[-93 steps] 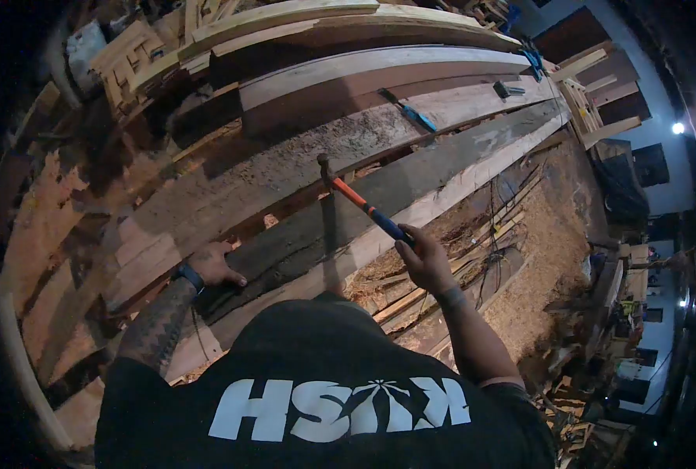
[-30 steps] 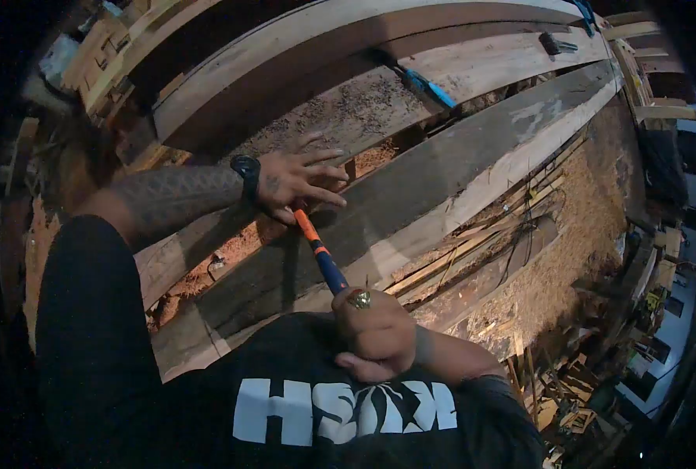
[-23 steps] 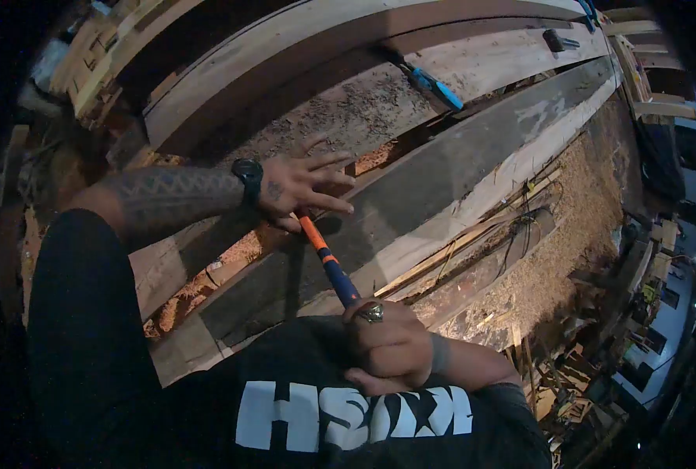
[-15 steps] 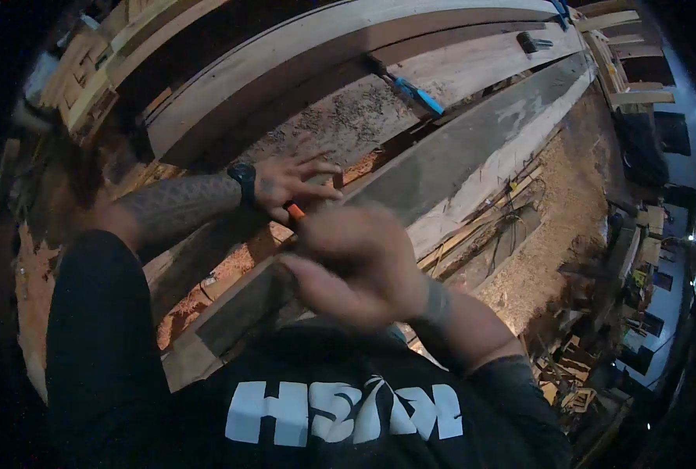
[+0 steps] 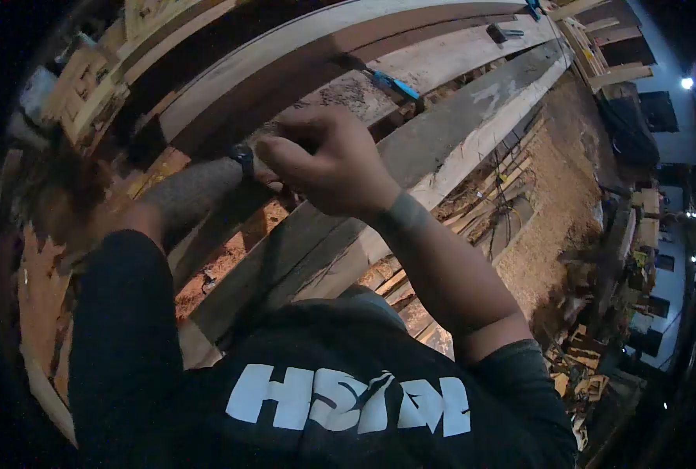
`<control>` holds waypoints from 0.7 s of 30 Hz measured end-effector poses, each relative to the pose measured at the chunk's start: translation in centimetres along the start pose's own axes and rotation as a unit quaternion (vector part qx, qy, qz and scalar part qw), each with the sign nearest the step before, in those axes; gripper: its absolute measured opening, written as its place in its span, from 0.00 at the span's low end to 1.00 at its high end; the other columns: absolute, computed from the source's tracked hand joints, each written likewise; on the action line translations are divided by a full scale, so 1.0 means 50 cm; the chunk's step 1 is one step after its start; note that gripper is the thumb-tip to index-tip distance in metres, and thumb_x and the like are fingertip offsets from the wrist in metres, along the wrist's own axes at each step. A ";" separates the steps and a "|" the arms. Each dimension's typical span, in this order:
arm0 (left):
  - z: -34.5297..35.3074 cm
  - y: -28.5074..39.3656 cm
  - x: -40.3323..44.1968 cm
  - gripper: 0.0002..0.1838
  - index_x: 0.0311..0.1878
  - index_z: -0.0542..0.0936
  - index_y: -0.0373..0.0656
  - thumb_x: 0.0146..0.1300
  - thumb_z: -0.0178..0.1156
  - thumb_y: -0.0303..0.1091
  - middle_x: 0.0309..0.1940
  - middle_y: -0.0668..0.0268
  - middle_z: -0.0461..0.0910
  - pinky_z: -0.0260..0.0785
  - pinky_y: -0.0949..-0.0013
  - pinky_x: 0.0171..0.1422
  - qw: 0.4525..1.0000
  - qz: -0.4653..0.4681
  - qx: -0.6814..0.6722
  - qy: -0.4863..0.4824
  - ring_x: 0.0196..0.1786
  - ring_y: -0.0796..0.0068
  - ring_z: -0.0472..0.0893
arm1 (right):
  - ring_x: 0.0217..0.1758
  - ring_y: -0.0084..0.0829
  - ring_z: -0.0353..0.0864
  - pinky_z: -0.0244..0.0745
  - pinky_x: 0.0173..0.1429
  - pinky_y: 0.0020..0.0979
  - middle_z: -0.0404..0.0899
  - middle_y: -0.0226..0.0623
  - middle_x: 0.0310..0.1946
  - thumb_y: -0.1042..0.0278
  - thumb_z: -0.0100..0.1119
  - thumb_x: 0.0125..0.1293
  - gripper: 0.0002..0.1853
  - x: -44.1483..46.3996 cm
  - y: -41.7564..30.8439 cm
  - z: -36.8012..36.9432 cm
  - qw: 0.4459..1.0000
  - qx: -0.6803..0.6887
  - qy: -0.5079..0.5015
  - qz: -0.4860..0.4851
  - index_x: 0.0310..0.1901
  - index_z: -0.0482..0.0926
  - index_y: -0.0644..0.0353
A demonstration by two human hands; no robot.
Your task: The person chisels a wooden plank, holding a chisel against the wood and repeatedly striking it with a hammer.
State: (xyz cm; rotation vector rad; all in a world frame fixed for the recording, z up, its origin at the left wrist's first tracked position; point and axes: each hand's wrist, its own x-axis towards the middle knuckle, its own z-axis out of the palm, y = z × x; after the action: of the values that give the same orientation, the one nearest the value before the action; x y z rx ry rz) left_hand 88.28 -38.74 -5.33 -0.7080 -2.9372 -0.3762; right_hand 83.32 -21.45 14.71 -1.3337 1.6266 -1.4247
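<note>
My right hand (image 5: 334, 164) has its fingers curled closed and sits above the near plank (image 5: 277, 258). What it holds, if anything, is hidden from view. Behind it lies my left hand (image 5: 263, 173), mostly covered, with only the part by the wrist showing; its fingers cannot be seen. A dark watch (image 5: 244, 160) is on the left wrist. Beyond both hands is a board strewn with wood shavings (image 5: 352, 95), where a blue-handled tool (image 5: 395, 84) lies, its dark head pointing left.
A long curved timber (image 5: 285, 62) runs across the back. Farther right, a small dark block-like tool (image 5: 504, 34) rests on the pale board. Sawdust (image 5: 555, 203) covers the floor at right, beside thin strips and a cable. Wood scraps (image 5: 586, 359) are piled at lower right.
My right hand has moved up and left, now in front of my left hand, whose spread fingers showed before. The orange piece between the hands is no longer visible. The view has shifted slightly.
</note>
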 end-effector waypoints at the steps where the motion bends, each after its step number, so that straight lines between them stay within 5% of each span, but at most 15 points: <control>1: -0.014 0.018 -0.005 0.32 0.63 0.78 0.52 0.61 0.64 0.61 0.55 0.55 0.75 0.57 0.49 0.70 0.999 -0.028 0.004 0.018 0.62 0.54 0.72 | 0.24 0.17 0.76 0.72 0.30 0.26 0.79 0.29 0.19 0.62 0.62 0.69 0.15 -0.012 -0.004 0.000 1.000 0.001 0.005 0.000 0.29 0.82 0.65; 4: -0.050 0.105 -0.097 0.31 0.61 0.79 0.49 0.64 0.63 0.61 0.51 0.55 0.78 0.61 0.53 0.68 0.980 -0.167 0.031 0.101 0.58 0.56 0.75 | 0.25 0.17 0.78 0.72 0.30 0.25 0.81 0.29 0.21 0.63 0.63 0.70 0.14 -0.045 -0.019 -0.011 1.000 0.015 -0.012 0.017 0.30 0.82 0.64; 7: -0.094 0.209 -0.288 0.30 0.60 0.80 0.47 0.67 0.62 0.61 0.47 0.55 0.81 0.64 0.57 0.66 0.924 -0.352 0.105 0.111 0.55 0.58 0.79 | 0.24 0.37 0.76 0.71 0.33 0.39 0.74 0.46 0.20 0.58 0.63 0.67 0.17 -0.057 -0.023 -0.013 1.000 -0.016 -0.010 0.007 0.29 0.80 0.65; 10: -0.193 0.349 -0.472 0.25 0.59 0.81 0.43 0.69 0.63 0.53 0.47 0.53 0.83 0.71 0.56 0.63 0.751 -0.606 -0.209 -0.155 0.54 0.54 0.81 | 0.23 0.28 0.77 0.71 0.32 0.35 0.76 0.42 0.19 0.57 0.63 0.70 0.19 -0.077 -0.046 -0.014 0.999 0.032 -0.020 0.020 0.28 0.79 0.66; 12: -0.045 0.444 -0.776 0.22 0.60 0.81 0.42 0.71 0.63 0.47 0.49 0.55 0.85 0.74 0.55 0.59 0.825 -0.510 -0.240 -0.046 0.52 0.55 0.83 | 0.25 0.23 0.80 0.74 0.32 0.31 0.79 0.36 0.19 0.57 0.63 0.71 0.20 -0.082 -0.025 -0.018 0.999 0.018 -0.033 0.007 0.28 0.79 0.66; 15: -0.192 0.580 -0.672 0.26 0.62 0.81 0.43 0.67 0.68 0.49 0.50 0.54 0.86 0.75 0.54 0.58 0.692 -0.638 -0.312 -0.131 0.47 0.56 0.85 | 0.24 0.23 0.79 0.74 0.32 0.30 0.79 0.37 0.19 0.57 0.63 0.71 0.19 -0.094 -0.057 -0.016 0.998 0.049 -0.020 0.038 0.28 0.79 0.66; 18: -0.118 0.624 -0.773 0.33 0.62 0.81 0.41 0.61 0.72 0.54 0.50 0.53 0.86 0.75 0.54 0.57 0.579 -0.693 -0.415 -0.114 0.45 0.57 0.86 | 0.23 0.25 0.77 0.71 0.31 0.32 0.78 0.39 0.19 0.55 0.65 0.68 0.20 -0.090 -0.025 -0.012 1.000 0.010 0.000 0.006 0.27 0.79 0.65; 21: -0.077 0.619 -0.811 0.37 0.57 0.84 0.38 0.54 0.76 0.59 0.47 0.52 0.87 0.74 0.55 0.55 0.616 -0.686 -0.353 -0.158 0.45 0.58 0.86 | 0.23 0.24 0.76 0.69 0.31 0.32 0.77 0.37 0.19 0.54 0.65 0.67 0.20 -0.095 -0.004 -0.014 1.000 -0.018 0.008 -0.018 0.26 0.79 0.64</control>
State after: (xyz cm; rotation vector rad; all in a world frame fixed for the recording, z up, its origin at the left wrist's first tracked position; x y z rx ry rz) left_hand 138.61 -30.76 -1.05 1.8755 -2.7916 -1.6091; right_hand 84.29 -16.77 14.23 -1.3804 1.6541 -1.4370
